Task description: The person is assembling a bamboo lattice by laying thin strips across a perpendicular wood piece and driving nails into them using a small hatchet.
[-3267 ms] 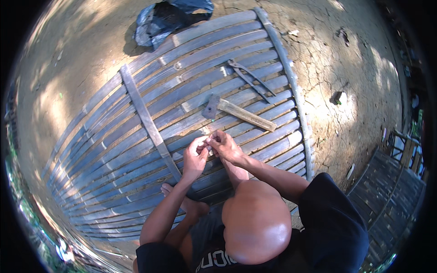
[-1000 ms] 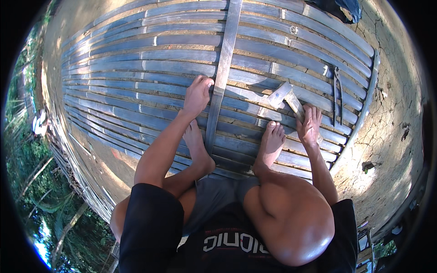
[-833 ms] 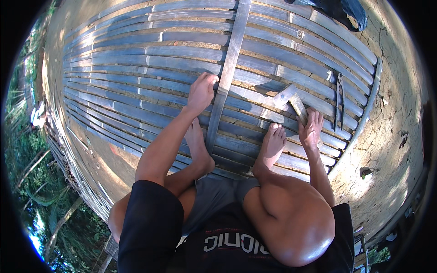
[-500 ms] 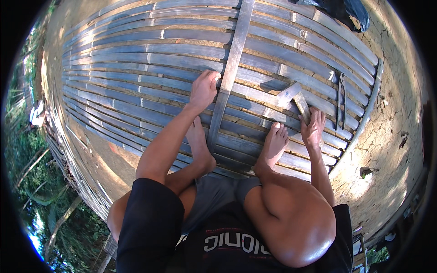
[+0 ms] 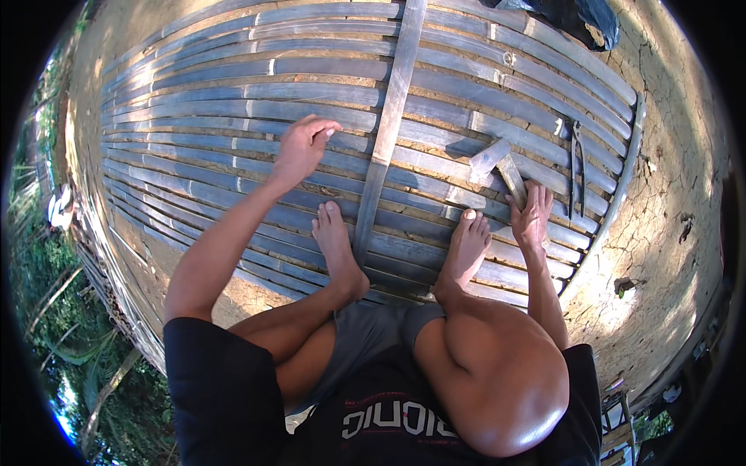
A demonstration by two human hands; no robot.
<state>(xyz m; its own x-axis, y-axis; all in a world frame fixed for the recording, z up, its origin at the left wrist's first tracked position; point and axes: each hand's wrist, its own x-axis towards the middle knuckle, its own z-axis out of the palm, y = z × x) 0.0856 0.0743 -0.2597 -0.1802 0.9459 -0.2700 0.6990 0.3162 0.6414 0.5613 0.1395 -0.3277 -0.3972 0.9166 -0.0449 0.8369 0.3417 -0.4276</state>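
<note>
A hammer [image 5: 513, 180] lies on the bamboo slats, its pale head turned away from me and its handle running back to my right hand [image 5: 531, 214]. That hand rests low, fingers over the handle's end. My left hand [image 5: 300, 152] hovers above the slats, left of the flat crosspiece [image 5: 386, 132], thumb and fingers drawn together. Whatever they may pinch is too small to make out. The bamboo slats [image 5: 326, 66] spread across the ground, with the crosspiece lying over them. My bare feet stand on the slats either side of the crosspiece's near end.
Dark long-handled pincers [image 5: 576, 167] lie on the slats to the right of the hammer. A curved edge strip [image 5: 631, 155] borders the slats there, with cracked earth beyond. Dark plastic sheeting [image 5: 579, 19] sits at the far right. Thin poles and greenery line the left side.
My left hand has moved left, away from the crosspiece, and its elbow has swung outward. My right hand and the hammer have hardly moved.
</note>
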